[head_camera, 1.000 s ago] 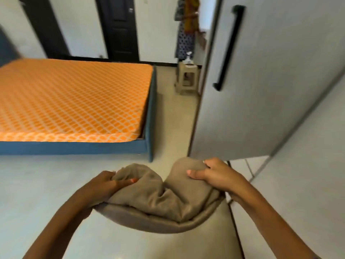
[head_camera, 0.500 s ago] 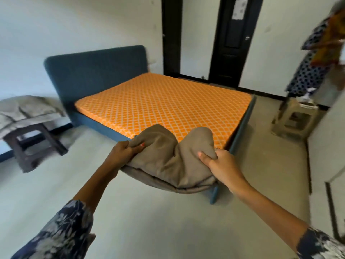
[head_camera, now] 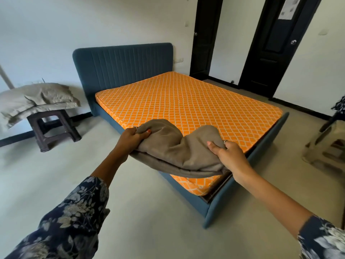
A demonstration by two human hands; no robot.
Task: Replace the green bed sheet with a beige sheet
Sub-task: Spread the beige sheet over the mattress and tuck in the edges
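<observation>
Beige sheet (head_camera: 179, 152), folded, hangs between left hand (head_camera: 130, 139) and right hand (head_camera: 230, 157), each grip pinching an end.

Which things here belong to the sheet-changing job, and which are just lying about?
Job: folded beige sheet, left hand, right hand, bare orange mattress.
Lying about: dark stool with pillows, black doors.

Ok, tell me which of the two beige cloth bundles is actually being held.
The folded beige sheet over the bed corner, gripped by both hands; the other bundle lies untouched on the dark stool.
</observation>
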